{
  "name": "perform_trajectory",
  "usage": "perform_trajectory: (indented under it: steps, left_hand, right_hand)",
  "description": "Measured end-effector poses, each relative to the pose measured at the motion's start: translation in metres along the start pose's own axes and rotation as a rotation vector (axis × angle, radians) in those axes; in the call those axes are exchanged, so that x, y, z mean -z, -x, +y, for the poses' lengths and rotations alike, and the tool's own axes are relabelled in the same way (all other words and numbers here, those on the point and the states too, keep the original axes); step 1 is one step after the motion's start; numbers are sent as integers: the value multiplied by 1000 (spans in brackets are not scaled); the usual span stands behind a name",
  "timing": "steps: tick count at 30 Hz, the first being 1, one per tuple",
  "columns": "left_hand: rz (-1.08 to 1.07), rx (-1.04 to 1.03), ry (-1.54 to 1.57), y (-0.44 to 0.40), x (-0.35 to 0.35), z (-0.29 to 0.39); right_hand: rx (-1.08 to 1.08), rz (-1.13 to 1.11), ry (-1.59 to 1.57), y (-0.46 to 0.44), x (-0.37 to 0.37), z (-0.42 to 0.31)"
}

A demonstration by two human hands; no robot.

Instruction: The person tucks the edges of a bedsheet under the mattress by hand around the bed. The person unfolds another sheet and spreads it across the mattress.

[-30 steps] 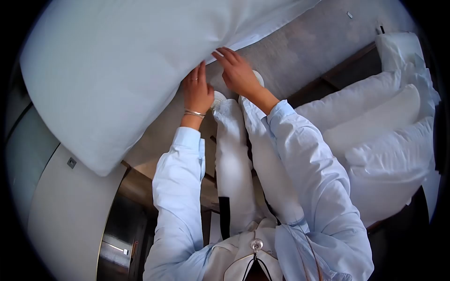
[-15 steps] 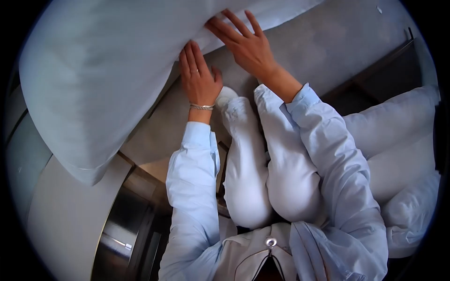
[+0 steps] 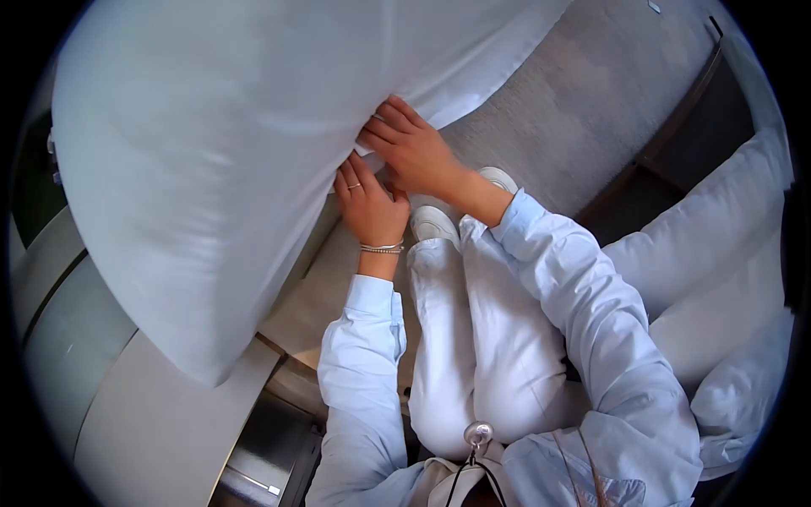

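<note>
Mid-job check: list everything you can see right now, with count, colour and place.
Sheet: one, white, upper left to top centre
Floor: one, grey, upper right
Small item: one, pale, on floor, top edge
Pillows: at least two, white, right edge
Rail: one, dark brown, beside pillows
Panel: one, off-white, lower left
Glossy surface: one, dark, bottom left
Pendant: one, silvery, bottom centre
Shoes: two, white, centre
Trousers: one pair, white, below shoes
Sleeves: two, light blue
Left hand: one, ringed, at sheet edge
Right hand: one, at sheet edge
</note>
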State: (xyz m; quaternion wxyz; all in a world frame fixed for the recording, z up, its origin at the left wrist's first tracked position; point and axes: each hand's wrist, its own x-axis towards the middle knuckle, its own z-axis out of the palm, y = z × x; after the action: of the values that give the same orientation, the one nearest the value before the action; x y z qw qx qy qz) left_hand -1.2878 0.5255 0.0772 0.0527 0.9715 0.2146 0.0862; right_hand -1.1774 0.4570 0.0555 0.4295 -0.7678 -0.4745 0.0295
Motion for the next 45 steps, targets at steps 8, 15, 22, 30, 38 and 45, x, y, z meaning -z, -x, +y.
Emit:
perform_trajectory:
  steps: [8, 15, 22, 30, 38, 45]
  left_hand:
    - [-55, -15, 37, 12, 6, 4]
    - [47, 404, 666, 48, -13, 26]
    - [175, 304, 792, 46, -19, 15]
    - [43, -57, 43, 38, -22, -3]
    - [-3, 6, -107, 13, -20, 20]
    - [-124, -128, -257, 10, -5, -1]
  right_hand:
    - [126, 21, 95, 10, -3, 32]
    - [163, -17, -203, 96, -20, 48]
    - [277, 72, -138, 72, -44, 37]
    - [110, 172, 389, 54, -33, 31]
    - [-55, 215, 373, 36, -39, 3]
    - [20, 178, 404, 20, -25, 2]
